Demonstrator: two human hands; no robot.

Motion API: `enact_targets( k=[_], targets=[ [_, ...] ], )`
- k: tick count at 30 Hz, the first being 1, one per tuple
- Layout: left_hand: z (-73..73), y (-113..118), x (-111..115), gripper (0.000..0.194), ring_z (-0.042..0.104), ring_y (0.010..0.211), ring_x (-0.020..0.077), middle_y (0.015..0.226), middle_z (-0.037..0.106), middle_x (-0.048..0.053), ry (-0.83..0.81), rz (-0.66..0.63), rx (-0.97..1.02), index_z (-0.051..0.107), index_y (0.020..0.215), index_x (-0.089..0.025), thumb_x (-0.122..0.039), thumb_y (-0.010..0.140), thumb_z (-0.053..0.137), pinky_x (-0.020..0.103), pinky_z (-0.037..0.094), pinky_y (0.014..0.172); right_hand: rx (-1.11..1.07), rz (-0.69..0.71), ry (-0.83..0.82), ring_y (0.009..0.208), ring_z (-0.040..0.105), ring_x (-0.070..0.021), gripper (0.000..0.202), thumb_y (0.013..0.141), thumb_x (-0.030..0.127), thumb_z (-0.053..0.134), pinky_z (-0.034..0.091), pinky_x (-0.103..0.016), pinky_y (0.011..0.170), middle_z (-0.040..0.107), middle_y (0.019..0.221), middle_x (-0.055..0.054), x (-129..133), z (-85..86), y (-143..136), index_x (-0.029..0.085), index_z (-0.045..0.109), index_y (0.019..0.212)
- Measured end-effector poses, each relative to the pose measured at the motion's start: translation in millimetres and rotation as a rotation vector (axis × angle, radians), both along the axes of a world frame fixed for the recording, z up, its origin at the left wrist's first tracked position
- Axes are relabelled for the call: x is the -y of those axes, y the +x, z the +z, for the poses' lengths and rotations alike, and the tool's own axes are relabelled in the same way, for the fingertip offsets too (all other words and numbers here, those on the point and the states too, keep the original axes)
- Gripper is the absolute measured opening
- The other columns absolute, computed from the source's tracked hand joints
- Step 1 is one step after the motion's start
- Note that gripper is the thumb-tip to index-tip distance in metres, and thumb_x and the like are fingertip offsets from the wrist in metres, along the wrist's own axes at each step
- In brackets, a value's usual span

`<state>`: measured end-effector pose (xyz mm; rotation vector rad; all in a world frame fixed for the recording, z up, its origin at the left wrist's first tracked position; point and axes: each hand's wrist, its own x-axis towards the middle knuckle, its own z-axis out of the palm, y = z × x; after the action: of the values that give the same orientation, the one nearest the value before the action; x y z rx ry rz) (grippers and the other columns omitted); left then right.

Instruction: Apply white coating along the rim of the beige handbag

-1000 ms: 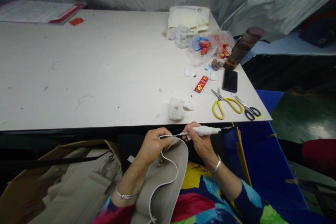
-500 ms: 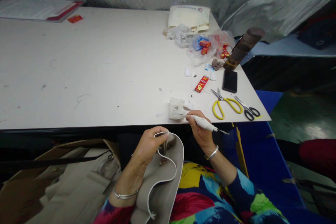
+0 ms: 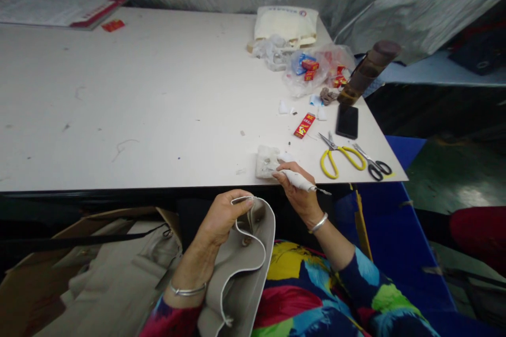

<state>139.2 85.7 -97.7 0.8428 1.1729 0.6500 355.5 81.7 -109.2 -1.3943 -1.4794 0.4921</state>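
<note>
The person across from me wears a loud, painterly garment (image 3: 292,300), with big splashes of yellow, crimson, sky blue and lime green over dark navy. The right sleeve (image 3: 375,284) ends on the forearm in navy, blue and green; the left sleeve (image 3: 172,320) shows mostly crimson. Above the bare left hand (image 3: 221,216) sits a slim silver bangle (image 3: 187,293); above the right hand (image 3: 299,189), a broader silver band (image 3: 319,224).
</note>
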Motion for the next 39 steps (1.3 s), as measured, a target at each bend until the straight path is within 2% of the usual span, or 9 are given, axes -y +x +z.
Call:
enact_targets(
  k=[4, 7, 9, 12, 19, 27, 35, 39],
  targets=[
    [0.0, -1.2, 2.5, 0.038, 0.064, 0.068, 0.0184, 0.077, 0.073, 0.006, 0.006, -0.035, 0.013, 0.076, 0.085, -0.014, -0.041, 0.064, 0.092, 0.029, 0.05, 0.066, -0.241, 0.007, -0.026, 0.077, 0.065, -0.0179, 0.025, 0.1, 0.046, 0.067, 0.051, -0.032, 0.075, 0.07, 0.083, -0.002, 6.6, 6.5, 2.4, 0.022, 0.069, 0.092],
    [0.8, -1.1, 3.0, 0.035, 0.063, 0.068, 0.0179, 0.077, 0.072, 0.006, 0.007, -0.092, 0.028, 0.076, 0.085, -0.014, -0.04, 0.066, 0.091, 0.029, 0.049, 0.067, -0.487, 0.159, -0.164, 0.06, 0.058, -0.0148, 0.032, 0.1, 0.05, 0.066, 0.047, -0.028, 0.059, 0.063, 0.067, 0.002, 11.9, 13.3, 1.7, 0.021, 0.068, 0.086],
    [2.1, -0.8, 2.3, 0.033, 0.062, 0.067, 0.0176, 0.076, 0.071, 0.005, 0.014, -0.139, 0.027, 0.076, 0.084, -0.015, -0.04, 0.067, 0.09, 0.028, 0.048, 0.066, -0.54, 0.261, -0.246, 0.055, 0.054, -0.0134, 0.035, 0.098, 0.051, 0.068, 0.043, -0.028, 0.054, 0.06, 0.061, 0.003, 14.0, 17.7, 0.7, 0.02, 0.067, 0.08],
    [5.3, 0.0, 1.5, 0.031, 0.06, 0.065, 0.0169, 0.074, 0.07, 0.005, 0.036, -0.188, 0.009, 0.077, 0.083, -0.015, -0.039, 0.069, 0.088, 0.028, 0.046, 0.064, -0.508, 0.319, -0.281, 0.055, 0.053, -0.0129, 0.037, 0.097, 0.051, 0.07, 0.042, -0.028, 0.054, 0.059, 0.062, 0.002, 14.7, 23.3, -0.6, 0.019, 0.068, 0.078],
    [10.6, 1.7, 3.1, 0.03, 0.058, 0.066, 0.0175, 0.073, 0.068, 0.005, 0.049, -0.234, 0.004, 0.076, 0.08, -0.014, -0.04, 0.07, 0.085, 0.028, 0.045, 0.065, -0.411, 0.33, -0.317, 0.057, 0.05, -0.0131, 0.043, 0.096, 0.057, 0.068, 0.042, -0.028, 0.056, 0.056, 0.061, 0.002, 12.7, 30.2, -1.4, 0.02, 0.064, 0.074],
    [9.0, 4.3, 2.5, 0.026, 0.056, 0.069, 0.0175, 0.074, 0.066, 0.004, 0.098, -0.265, -0.007, 0.076, 0.079, -0.015, -0.039, 0.07, 0.083, 0.028, 0.044, 0.067, -0.415, 0.391, -0.339, 0.058, 0.047, -0.0122, 0.035, 0.096, 0.047, 0.068, 0.041, -0.028, 0.059, 0.053, 0.063, 0.004, 10.7, 27.2, -4.3, 0.02, 0.062, 0.076],
    [9.9, 12.0, 7.3, 0.023, 0.054, 0.067, 0.0164, 0.07, 0.064, 0.003, 0.129, -0.192, 0.003, 0.074, 0.073, -0.015, -0.036, 0.067, 0.083, 0.028, 0.041, 0.069, -0.242, 0.417, -0.341, 0.064, 0.049, -0.0131, 0.034, 0.099, 0.043, 0.062, 0.042, -0.028, 0.063, 0.052, 0.066, 0.003, 7.7, 30.0, -6.0, 0.02, 0.059, 0.075],
    [9.2, 11.3, 6.0, 0.023, 0.053, 0.066, 0.016, 0.069, 0.064, 0.003, 0.111, -0.149, 0.03, 0.074, 0.073, -0.016, -0.035, 0.065, 0.084, 0.028, 0.04, 0.066, -0.241, 0.385, -0.244, 0.065, 0.052, -0.0138, 0.032, 0.102, 0.041, 0.06, 0.045, -0.028, 0.064, 0.056, 0.069, 0.002, 20.8, 27.0, -8.3, 0.021, 0.061, 0.077]
  ],
)
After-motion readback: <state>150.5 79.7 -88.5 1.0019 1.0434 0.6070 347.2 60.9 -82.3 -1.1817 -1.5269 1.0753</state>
